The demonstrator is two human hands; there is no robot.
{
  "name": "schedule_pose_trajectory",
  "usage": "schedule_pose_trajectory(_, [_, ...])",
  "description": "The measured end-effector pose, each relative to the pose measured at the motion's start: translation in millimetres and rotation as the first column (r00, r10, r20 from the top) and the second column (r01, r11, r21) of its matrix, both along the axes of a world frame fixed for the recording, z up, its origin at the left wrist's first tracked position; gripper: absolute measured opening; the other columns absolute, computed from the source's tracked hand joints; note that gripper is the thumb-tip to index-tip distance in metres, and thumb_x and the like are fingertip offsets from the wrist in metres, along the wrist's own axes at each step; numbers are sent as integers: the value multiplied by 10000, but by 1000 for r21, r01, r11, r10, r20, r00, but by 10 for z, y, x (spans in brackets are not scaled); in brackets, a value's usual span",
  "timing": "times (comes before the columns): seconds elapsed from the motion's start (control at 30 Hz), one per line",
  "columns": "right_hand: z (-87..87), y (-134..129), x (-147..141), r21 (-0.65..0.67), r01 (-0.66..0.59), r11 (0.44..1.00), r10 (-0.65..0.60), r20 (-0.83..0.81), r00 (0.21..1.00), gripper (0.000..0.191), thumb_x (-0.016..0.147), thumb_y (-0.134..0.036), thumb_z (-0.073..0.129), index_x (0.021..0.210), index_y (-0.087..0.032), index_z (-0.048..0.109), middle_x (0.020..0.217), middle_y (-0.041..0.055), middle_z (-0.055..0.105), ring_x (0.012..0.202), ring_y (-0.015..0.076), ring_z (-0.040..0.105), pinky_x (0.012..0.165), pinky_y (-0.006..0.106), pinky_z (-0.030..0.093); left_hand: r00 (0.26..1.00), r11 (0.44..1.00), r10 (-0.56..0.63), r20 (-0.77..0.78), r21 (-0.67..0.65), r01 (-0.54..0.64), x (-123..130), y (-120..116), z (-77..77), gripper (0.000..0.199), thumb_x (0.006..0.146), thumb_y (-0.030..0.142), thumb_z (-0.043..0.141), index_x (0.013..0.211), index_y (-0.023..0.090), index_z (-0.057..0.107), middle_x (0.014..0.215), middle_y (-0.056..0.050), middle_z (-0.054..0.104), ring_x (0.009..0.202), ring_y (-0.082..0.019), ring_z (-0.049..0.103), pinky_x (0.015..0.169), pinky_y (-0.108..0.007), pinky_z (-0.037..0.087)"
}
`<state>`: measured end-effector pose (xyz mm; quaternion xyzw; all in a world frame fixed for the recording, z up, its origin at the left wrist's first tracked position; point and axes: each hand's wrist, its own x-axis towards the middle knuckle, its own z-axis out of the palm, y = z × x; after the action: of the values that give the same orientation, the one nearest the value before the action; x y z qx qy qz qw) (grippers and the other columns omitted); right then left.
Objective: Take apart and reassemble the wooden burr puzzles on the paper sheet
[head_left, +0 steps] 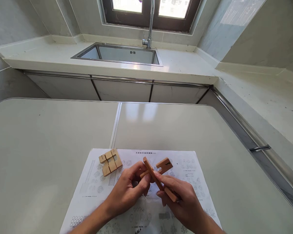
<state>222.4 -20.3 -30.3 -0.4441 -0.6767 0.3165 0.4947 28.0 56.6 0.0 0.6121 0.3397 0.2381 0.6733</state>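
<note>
Over the printed sheet, my left hand (130, 183) pinches a notched wooden puzzle piece (165, 165) with a dark mark like a 3 near its far end. A second, longer wooden piece (148, 164) crosses it at an angle. My right hand (180, 191) grips that crossing piece, and a reddish-brown wooden end (171, 195) shows beneath its fingers. Whether this end belongs to a separate piece I cannot tell. Fingers hide part of where the pieces meet. Left of my hands, a lighter group of wooden blocks (110, 162) lies on the sheet.
The white instruction sheet (88, 204), printed with small diagrams, lies on a pale table (39, 146) with a seam down its middle. Beyond the table's far edge stand a counter (180, 60), a sink (127, 53) and a faucet (150, 29). Another counter (271, 94) runs along the right.
</note>
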Motion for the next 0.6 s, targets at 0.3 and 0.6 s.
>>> schedule_pose_trajectory(0.3, [-20,-14,0,-24,8,1000,-8,-16,1000,517,1019,-185,624,1498,-366,554,954,25,761,555,125,647,574,259,603,999,1000,-13,-49,2,13,-10,1,8,339,1040,493,517,1016,169,614,670,17,564,604,-121,516,585,-244,403])
schedule_pose_trajectory(0.6, [-15,-4,2,-3,6,1000,-6,-4,1000,484,1034,-218,611,1495,-355,557,868,12,727,519,118,593,543,249,572,999,1000,-7,-32,-2,7,-7,4,-28,332,1039,486,526,1049,172,632,715,8,585,633,-122,537,613,-249,426])
